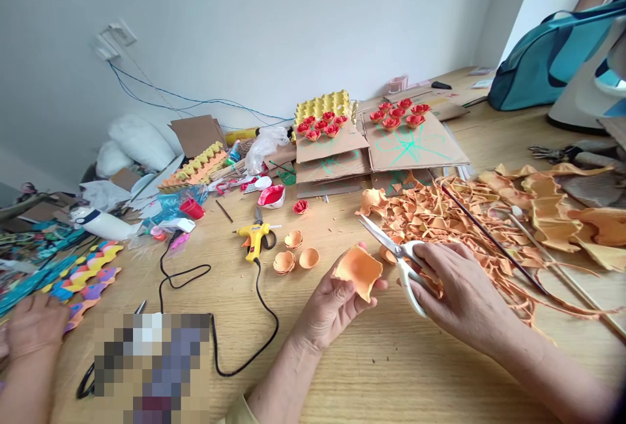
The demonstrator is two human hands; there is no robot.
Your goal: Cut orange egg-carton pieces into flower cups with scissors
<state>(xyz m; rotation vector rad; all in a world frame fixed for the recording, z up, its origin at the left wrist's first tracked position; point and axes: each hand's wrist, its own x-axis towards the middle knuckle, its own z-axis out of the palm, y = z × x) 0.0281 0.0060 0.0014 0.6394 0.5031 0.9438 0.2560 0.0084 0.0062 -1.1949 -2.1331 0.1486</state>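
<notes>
My left hand (328, 306) holds an orange egg carton cup (359, 271) with a ragged, squarish rim, its hollow facing up. My right hand (462, 287) grips white-handled scissors (402, 251), blades parted and pointing up and left, a little apart from the cup. To the left of my left hand lie trimmed round cups, some stacked (284, 262) and one single cup (309, 258). Orange carton scraps (430, 212) are heaped just beyond my right hand.
A yellow glue gun (254, 239) with a black cord lies left of the cups. Red paper flowers (391, 122) stand on cardboard sheets (415, 150) at the back. A thin stick (562, 264) crosses the scraps. Another person's hand (36, 326) rests at far left.
</notes>
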